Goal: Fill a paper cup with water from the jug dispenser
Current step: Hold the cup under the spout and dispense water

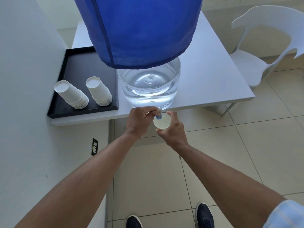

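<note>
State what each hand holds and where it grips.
The right hand holds a paper cup by its side wall, under the tap. The left hand pinches the tap's lever.

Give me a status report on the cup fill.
Left hand on tap. Right hand holding paper cup under it, off the table edge. Nothing in the way.

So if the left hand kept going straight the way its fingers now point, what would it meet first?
The left hand points right, at the tap, which its fingers seem to touch already. Just beyond is the paper cup in the right hand; depth is unclear.
</note>
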A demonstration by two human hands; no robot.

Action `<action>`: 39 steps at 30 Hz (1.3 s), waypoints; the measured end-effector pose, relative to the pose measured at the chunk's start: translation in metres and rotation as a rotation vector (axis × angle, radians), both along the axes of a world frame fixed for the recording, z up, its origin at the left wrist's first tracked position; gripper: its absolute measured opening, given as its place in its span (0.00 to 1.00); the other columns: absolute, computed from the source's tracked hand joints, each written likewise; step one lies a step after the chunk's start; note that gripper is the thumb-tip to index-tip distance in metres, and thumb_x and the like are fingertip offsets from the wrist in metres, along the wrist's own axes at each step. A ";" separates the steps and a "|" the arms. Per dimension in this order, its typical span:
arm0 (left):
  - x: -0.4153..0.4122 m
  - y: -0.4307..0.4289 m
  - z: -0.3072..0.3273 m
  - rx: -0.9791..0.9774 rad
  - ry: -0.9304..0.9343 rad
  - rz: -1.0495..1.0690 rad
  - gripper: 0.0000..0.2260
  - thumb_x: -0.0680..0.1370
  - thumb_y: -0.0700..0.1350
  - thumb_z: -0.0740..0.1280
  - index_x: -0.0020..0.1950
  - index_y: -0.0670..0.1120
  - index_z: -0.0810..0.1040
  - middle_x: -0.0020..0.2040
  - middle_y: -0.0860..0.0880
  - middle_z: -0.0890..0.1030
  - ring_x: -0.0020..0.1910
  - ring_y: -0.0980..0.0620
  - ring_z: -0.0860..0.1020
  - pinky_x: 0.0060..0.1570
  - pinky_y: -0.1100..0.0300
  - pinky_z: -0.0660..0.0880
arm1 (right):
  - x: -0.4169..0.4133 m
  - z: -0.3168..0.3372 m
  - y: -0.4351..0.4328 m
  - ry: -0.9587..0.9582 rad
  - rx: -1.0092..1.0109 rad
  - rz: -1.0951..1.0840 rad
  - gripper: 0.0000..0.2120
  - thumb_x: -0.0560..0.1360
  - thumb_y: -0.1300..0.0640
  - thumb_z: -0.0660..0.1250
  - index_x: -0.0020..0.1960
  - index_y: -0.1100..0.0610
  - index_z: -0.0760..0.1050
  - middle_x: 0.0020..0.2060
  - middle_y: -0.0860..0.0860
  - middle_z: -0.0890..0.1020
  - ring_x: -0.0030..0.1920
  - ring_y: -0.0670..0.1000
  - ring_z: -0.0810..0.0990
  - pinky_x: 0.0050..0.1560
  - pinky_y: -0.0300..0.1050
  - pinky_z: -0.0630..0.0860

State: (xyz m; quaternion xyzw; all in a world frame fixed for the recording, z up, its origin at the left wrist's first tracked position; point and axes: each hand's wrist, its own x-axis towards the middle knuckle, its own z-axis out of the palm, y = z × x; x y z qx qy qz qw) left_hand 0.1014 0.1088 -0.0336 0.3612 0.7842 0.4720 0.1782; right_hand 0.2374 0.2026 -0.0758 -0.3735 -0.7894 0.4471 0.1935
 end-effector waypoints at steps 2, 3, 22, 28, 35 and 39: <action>-0.004 -0.001 0.004 -0.020 0.042 -0.026 0.05 0.82 0.44 0.75 0.55 0.49 0.91 0.50 0.55 0.92 0.28 0.72 0.76 0.37 0.70 0.73 | -0.001 -0.001 -0.002 0.012 0.001 -0.011 0.31 0.68 0.57 0.80 0.66 0.52 0.71 0.49 0.49 0.80 0.47 0.50 0.78 0.44 0.36 0.72; -0.004 -0.001 0.005 -0.022 0.055 -0.036 0.06 0.82 0.44 0.74 0.54 0.49 0.91 0.50 0.54 0.92 0.27 0.72 0.76 0.36 0.69 0.73 | -0.001 -0.002 -0.003 0.018 0.002 -0.013 0.31 0.67 0.58 0.80 0.67 0.52 0.71 0.49 0.49 0.81 0.47 0.50 0.78 0.42 0.32 0.70; -0.002 -0.002 0.011 -0.072 0.127 -0.039 0.06 0.83 0.45 0.75 0.57 0.51 0.91 0.53 0.55 0.91 0.53 0.55 0.88 0.57 0.49 0.84 | -0.007 -0.010 -0.008 0.040 -0.013 -0.041 0.31 0.66 0.59 0.82 0.65 0.53 0.72 0.48 0.47 0.80 0.47 0.48 0.77 0.42 0.20 0.68; -0.002 -0.003 0.010 -0.076 0.149 -0.034 0.07 0.83 0.46 0.75 0.58 0.50 0.91 0.55 0.54 0.91 0.55 0.55 0.88 0.58 0.49 0.84 | -0.009 -0.009 -0.008 0.036 -0.021 -0.037 0.31 0.67 0.59 0.82 0.65 0.53 0.72 0.47 0.47 0.80 0.45 0.45 0.77 0.41 0.20 0.69; -0.002 -0.002 0.009 -0.063 0.160 -0.037 0.06 0.82 0.46 0.75 0.58 0.51 0.91 0.54 0.55 0.91 0.55 0.57 0.88 0.58 0.49 0.84 | -0.007 -0.010 -0.009 0.021 -0.007 -0.047 0.31 0.66 0.58 0.82 0.65 0.52 0.71 0.47 0.46 0.79 0.45 0.36 0.76 0.42 0.19 0.67; -0.003 -0.002 0.007 -0.064 0.159 -0.034 0.06 0.82 0.46 0.75 0.58 0.51 0.91 0.55 0.55 0.91 0.55 0.57 0.88 0.59 0.50 0.84 | -0.008 -0.010 -0.008 0.028 -0.010 -0.042 0.31 0.67 0.57 0.81 0.64 0.51 0.71 0.47 0.46 0.79 0.44 0.40 0.76 0.41 0.20 0.68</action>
